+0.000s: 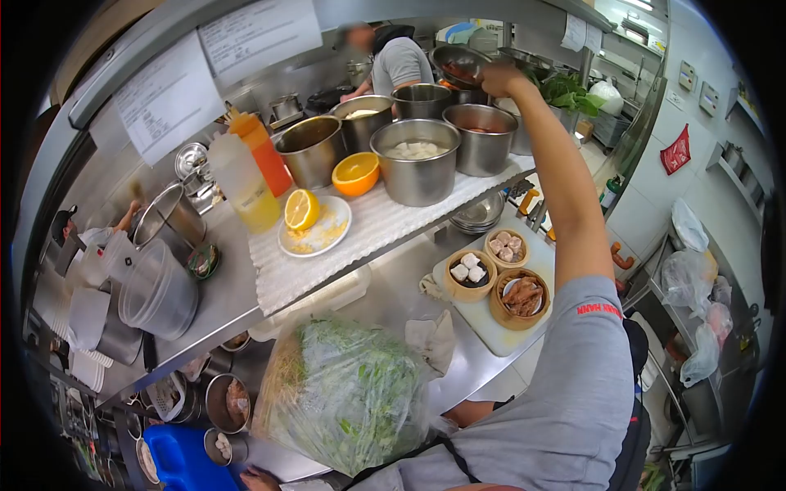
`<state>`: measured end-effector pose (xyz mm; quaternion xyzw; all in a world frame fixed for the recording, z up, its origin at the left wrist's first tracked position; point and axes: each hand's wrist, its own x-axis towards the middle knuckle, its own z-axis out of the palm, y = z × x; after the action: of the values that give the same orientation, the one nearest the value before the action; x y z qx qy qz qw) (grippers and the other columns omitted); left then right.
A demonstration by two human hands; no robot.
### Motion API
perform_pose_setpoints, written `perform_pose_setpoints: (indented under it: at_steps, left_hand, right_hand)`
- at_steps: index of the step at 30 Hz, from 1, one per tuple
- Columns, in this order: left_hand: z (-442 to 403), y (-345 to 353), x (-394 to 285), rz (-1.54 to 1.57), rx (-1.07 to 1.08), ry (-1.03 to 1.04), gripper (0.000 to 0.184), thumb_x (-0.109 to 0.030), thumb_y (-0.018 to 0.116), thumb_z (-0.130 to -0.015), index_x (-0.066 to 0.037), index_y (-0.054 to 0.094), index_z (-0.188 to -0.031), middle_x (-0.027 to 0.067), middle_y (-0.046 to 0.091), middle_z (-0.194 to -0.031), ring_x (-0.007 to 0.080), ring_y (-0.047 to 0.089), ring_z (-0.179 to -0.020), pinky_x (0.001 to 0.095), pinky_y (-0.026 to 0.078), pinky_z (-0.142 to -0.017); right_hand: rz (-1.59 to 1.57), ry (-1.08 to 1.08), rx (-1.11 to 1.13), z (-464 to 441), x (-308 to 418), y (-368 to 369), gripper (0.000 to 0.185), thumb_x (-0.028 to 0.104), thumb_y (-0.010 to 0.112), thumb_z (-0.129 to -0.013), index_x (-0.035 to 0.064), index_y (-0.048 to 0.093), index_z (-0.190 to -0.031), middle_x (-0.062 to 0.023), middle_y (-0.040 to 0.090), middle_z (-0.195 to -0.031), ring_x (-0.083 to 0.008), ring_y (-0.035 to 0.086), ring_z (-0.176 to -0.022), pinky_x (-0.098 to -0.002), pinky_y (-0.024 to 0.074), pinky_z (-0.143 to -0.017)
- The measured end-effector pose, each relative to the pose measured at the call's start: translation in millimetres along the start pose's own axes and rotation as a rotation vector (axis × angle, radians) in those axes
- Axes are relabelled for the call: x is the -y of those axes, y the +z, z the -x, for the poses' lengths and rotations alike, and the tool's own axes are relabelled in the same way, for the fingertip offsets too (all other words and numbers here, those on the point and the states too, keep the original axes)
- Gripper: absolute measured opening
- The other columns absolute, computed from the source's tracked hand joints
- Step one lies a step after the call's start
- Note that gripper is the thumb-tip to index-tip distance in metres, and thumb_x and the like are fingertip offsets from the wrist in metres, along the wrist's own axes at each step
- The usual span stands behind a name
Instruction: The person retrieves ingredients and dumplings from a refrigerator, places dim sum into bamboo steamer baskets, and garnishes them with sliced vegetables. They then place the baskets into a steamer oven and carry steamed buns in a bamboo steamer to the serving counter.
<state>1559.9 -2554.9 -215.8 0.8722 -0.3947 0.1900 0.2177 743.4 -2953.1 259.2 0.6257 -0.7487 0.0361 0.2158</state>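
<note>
My right hand [498, 79] reaches far over the shelf, its blurred fingers closed at the rim of a tilted metal bowl [460, 65] with reddish food inside. Below the bowl stand metal pots, one with reddish contents [485, 141] and one with white pieces in liquid [414, 162]. At the bottom edge, my left hand [259, 479] shows only in part, low beside a large clear plastic bag of green herbs [348, 393]; its fingers are too unclear to read.
Three bamboo steamers with food, one holding brown pieces [521, 299], sit on a white board [501, 335]. The shelf holds a cut lemon [301, 210], orange half [356, 173] and squeeze bottles [244, 182]. Two other people [401, 61] [98, 236] work beyond. A blue container [187, 458] stands lower left.
</note>
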Motion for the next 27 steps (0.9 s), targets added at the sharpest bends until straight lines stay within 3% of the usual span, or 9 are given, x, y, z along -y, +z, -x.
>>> perform_pose_setpoints:
  at_steps: [3,8,12,15,18,22,25,26,27]
  left_hand:
    - [0,17,25,-0.012,0.114,-0.014,0.037,-0.027,0.060,-0.091,0.009,0.058,-0.102,0.0258,0.062,-0.090,0.0411,0.060,-0.079,0.0459,0.050,-0.070]
    - [13,32,41,-0.045,-0.056,0.012,0.042,-0.031,0.063,-0.089,0.008,0.057,-0.105,0.0245,0.062,-0.093,0.0398,0.059,-0.083,0.0443,0.049,-0.074]
    - [19,44,40,-0.170,0.198,-0.283,0.062,-0.044,0.073,-0.082,-0.001,0.058,-0.124,0.0178,0.066,-0.115,0.0316,0.062,-0.104,0.0330,0.046,-0.096]
    - [19,49,50,0.037,0.107,-0.266,0.044,-0.033,0.049,-0.098,0.008,0.053,-0.112,0.0281,0.058,-0.109,0.0451,0.054,-0.105,0.0496,0.042,-0.090]
    - [20,40,32,0.039,0.083,-0.347,0.036,-0.032,0.052,-0.095,0.002,0.054,-0.107,0.0251,0.060,-0.105,0.0447,0.056,-0.099,0.0515,0.043,-0.084]
    - [25,58,46,0.005,-0.061,-0.245,0.033,-0.031,0.054,-0.095,0.001,0.055,-0.101,0.0229,0.061,-0.099,0.0430,0.057,-0.094,0.0514,0.043,-0.081]
    - [25,63,51,0.090,-0.007,-0.316,0.038,-0.035,0.054,-0.095,0.001,0.057,-0.109,0.0228,0.061,-0.107,0.0423,0.057,-0.099,0.0491,0.045,-0.084]
    - [30,70,62,0.065,0.067,-0.227,0.042,-0.037,0.052,-0.096,0.001,0.056,-0.114,0.0229,0.061,-0.112,0.0420,0.057,-0.102,0.0479,0.046,-0.086]
    - [39,102,89,-0.017,0.058,-0.057,0.044,-0.039,0.050,-0.096,0.000,0.056,-0.115,0.0231,0.060,-0.113,0.0415,0.057,-0.103,0.0478,0.046,-0.085]
  right_hand:
    - [0.019,-0.048,-0.020,-6,-9,-22,0.034,0.020,0.052,-0.084,0.0132,0.071,-0.112,-0.0185,0.066,-0.116,-0.0337,0.064,-0.106,-0.0429,0.0510,-0.092]
    - [0.024,0.495,-0.235,-8,-55,-4,0.040,0.024,0.053,-0.089,0.0164,0.062,-0.127,-0.0165,0.052,-0.139,-0.0341,0.054,-0.124,-0.0494,0.0434,-0.102]
    - [-0.010,0.398,-0.067,8,-63,6,0.043,0.021,0.049,-0.089,0.0092,0.058,-0.129,-0.0201,0.057,-0.132,-0.0372,0.054,-0.124,-0.0520,0.0429,-0.102]
    - [-0.067,0.293,-0.039,5,-79,16,0.042,0.018,0.049,-0.087,0.0051,0.060,-0.125,-0.0220,0.057,-0.131,-0.0393,0.055,-0.121,-0.0507,0.0437,-0.101]
    - [-0.027,0.271,-0.112,11,-75,-2,0.039,0.022,0.054,-0.086,0.0073,0.063,-0.121,-0.0213,0.061,-0.125,-0.0382,0.058,-0.116,-0.0490,0.0473,-0.097]
    - [0.127,-0.068,-0.344,5,-82,0,0.040,0.023,0.051,-0.089,0.0073,0.059,-0.125,-0.0239,0.059,-0.125,-0.0409,0.059,-0.112,-0.0475,0.0486,-0.093]
    - [-0.060,-0.067,-0.256,87,41,-83,0.040,0.015,0.058,-0.088,0.0050,0.059,-0.126,-0.0240,0.063,-0.116,-0.0393,0.059,-0.111,-0.0453,0.0485,-0.089]
    - [-0.187,-0.302,-0.398,99,48,-83,0.038,0.017,0.060,-0.088,0.0049,0.061,-0.125,-0.0216,0.065,-0.109,-0.0360,0.063,-0.098,-0.0419,0.0487,-0.085]
    - [-0.291,-0.286,-0.224,129,96,-115,0.035,0.014,0.059,-0.092,0.0035,0.060,-0.125,-0.0209,0.065,-0.111,-0.0317,0.064,-0.097,-0.0379,0.0484,-0.086]
